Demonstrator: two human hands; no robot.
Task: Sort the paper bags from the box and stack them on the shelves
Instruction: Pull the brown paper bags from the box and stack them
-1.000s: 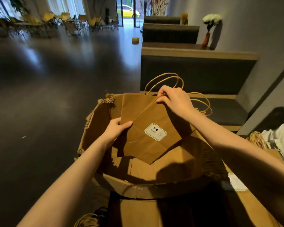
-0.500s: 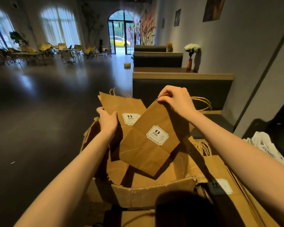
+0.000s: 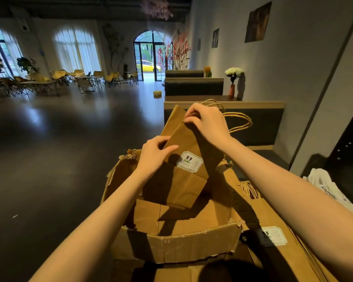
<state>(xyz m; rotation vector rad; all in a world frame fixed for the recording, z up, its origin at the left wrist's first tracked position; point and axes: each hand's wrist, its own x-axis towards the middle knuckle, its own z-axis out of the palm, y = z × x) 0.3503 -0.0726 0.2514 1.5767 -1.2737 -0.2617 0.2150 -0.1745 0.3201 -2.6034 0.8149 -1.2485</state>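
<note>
Pinching the top edge with right hand (image 3: 207, 121) and gripping the side with left hand (image 3: 154, 154), paper bags (image 3: 183, 176) held above torn box (image 3: 177, 244); early stage, shelving not yet started, more bags (image 3: 283, 251) lie beside.

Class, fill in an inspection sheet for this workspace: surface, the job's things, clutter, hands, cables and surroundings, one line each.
Surface: dark glossy floor; shelves not seen.
Job's things: torn cardboard box; brown paper bags held above it, front one labelled; flat bags stacked to the right.
Clutter: white plastic bag at right.
Hands: left hand grips the bags' side edge; right hand pinches the top edge.
Cables: nothing seen.
Surroundings: booth seats, vase of white flowers, folding chairs, arched windows.
</note>
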